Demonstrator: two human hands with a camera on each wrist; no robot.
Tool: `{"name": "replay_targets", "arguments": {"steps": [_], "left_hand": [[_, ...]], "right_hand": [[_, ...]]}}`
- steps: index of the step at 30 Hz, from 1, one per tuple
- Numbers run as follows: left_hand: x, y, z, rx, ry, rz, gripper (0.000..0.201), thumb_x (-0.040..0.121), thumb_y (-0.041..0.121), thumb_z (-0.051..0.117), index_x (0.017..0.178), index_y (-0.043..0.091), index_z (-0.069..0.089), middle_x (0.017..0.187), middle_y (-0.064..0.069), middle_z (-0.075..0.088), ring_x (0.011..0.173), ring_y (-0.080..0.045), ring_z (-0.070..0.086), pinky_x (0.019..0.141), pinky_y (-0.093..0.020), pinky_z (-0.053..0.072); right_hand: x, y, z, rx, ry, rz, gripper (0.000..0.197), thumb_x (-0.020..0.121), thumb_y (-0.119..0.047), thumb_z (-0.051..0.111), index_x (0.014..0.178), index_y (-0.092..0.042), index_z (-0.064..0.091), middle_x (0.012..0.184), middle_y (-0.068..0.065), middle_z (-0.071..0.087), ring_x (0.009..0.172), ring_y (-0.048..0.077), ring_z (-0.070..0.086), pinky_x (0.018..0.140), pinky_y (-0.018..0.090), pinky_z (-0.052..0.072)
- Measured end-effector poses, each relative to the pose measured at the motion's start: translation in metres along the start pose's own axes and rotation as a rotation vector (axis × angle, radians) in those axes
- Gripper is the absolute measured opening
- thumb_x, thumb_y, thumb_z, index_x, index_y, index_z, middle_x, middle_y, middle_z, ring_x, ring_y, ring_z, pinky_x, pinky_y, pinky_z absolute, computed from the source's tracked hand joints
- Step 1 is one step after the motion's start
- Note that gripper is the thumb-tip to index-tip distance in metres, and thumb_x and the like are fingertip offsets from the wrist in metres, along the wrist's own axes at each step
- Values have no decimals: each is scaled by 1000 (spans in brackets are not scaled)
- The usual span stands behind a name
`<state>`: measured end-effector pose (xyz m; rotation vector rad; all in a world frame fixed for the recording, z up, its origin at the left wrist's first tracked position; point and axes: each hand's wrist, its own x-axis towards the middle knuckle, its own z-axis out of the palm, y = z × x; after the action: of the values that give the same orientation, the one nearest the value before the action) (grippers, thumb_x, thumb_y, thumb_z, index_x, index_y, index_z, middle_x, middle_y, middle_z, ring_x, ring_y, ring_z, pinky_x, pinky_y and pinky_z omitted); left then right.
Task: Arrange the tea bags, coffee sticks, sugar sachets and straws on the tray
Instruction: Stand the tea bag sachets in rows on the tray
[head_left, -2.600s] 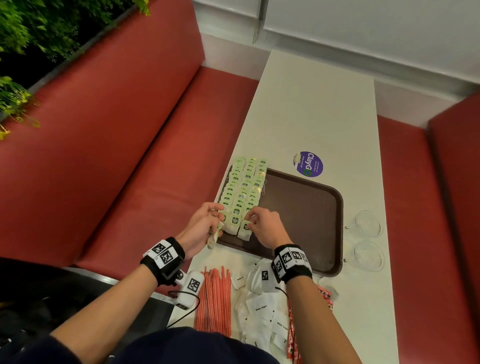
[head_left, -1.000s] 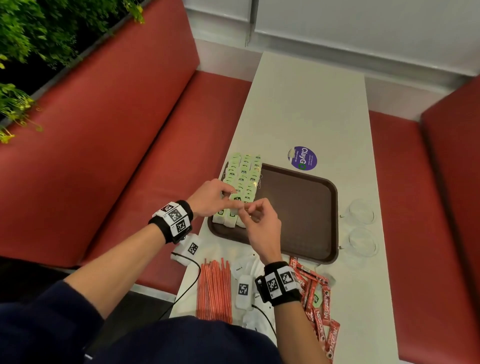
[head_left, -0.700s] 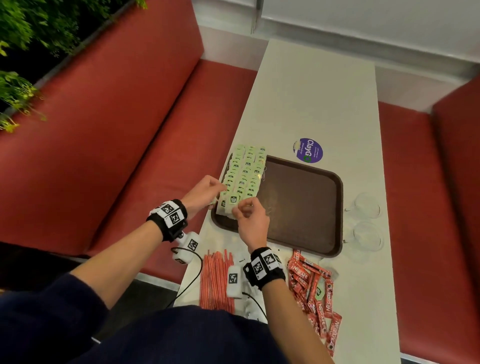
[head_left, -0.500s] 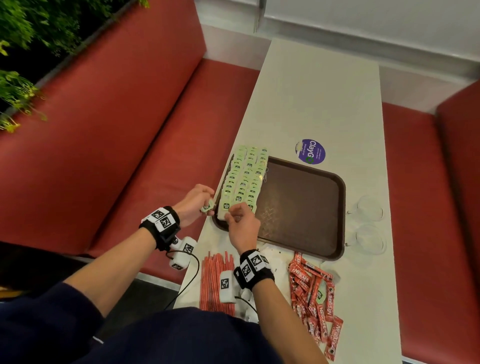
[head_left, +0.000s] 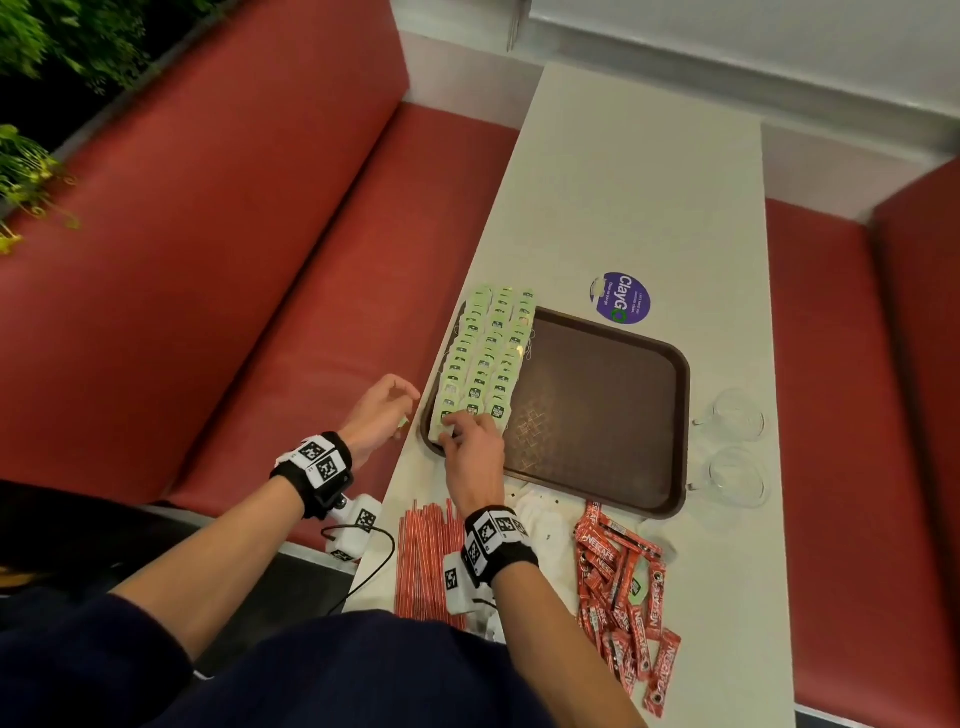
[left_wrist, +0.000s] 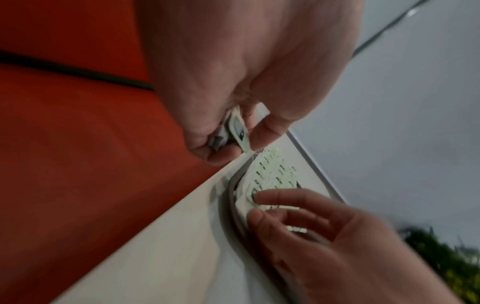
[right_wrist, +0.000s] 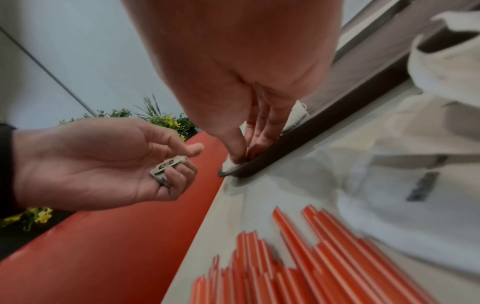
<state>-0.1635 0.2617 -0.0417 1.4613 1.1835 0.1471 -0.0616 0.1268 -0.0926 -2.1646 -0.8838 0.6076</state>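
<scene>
Pressing on the nearest tea bags (head_left: 475, 364) at the near left corner of the tray (head_left: 613, 405), the right hand (head_left: 470, 447) has its fingers (right_wrist: 255, 135) held close together and almost straight, the tips down on the paper just inside the rim. The bags lie in three overlapping rows that run away from these fingertips along the left side of the tray. The left hand (head_left: 376, 410) floats just to the left of them, off the edge of the worktop (head_left: 639, 171), and its thumb and curled fingers (left_wrist: 265, 131) pinch one more tea bag (right_wrist: 168, 164).

I judge these bags very light, thin and soft, so they will slide or lift easily; it is better to take one by its flat faces near an edge, and to press the row gently when adding it.

Behind the right wrist lie the straws (head_left: 426, 561), the white sugar sachets (right_wrist: 405, 164) and the red coffee sticks (head_left: 623, 597), all on the worktop, not yet on the tray.

Only the head view shows the whole rows and the free part of the tray. The bag in the left hand is almost hidden there; both wrist views show it clearly.
</scene>
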Motion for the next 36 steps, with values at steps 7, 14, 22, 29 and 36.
{"name": "replay_targets", "arguments": {"steps": [7,14,22,29,36], "left_hand": [[2,9,4,214,-67,131,22,103,19,63,114,37,72,98,-6,64,81,-18,55,74,-35,45],[-11,16,6,-382,-137,-57,44,82,2,53,124,5,67,114,-15,55,88,-20,51,64,-32,43],[-20,19,6,-511,-217,-49,47,96,-21,39,135,-1,56,136,-26,54,107,-30,65,95,-36,62],[-28,19,17,-319,-265,135,41,97,-18,56,131,5,59,135,-18,56,92,-12,75,83,-26,61],[-24,24,18,-339,-331,148,22,102,7,71,123,2,65,122,-21,63,94,-27,76,93,-40,64]], "right_hand": [[-2,-5,-4,-294,35,-139,25,102,-22,69,126,-23,74,121,1,63,109,27,62,90,45,56],[8,-8,-3,-473,7,-194,24,102,-25,68,126,-26,72,122,1,64,112,30,59,91,45,51],[8,-25,-31,116,93,-104,17,108,-33,61,118,-29,73,111,-10,69,104,9,63,96,40,54],[7,-42,-73,364,-90,27,8,97,-38,75,105,-37,73,108,-11,71,93,12,72,88,42,62],[19,-30,-102,248,-189,-22,8,101,-25,75,103,-28,68,102,-8,74,90,5,70,80,21,57]]}}
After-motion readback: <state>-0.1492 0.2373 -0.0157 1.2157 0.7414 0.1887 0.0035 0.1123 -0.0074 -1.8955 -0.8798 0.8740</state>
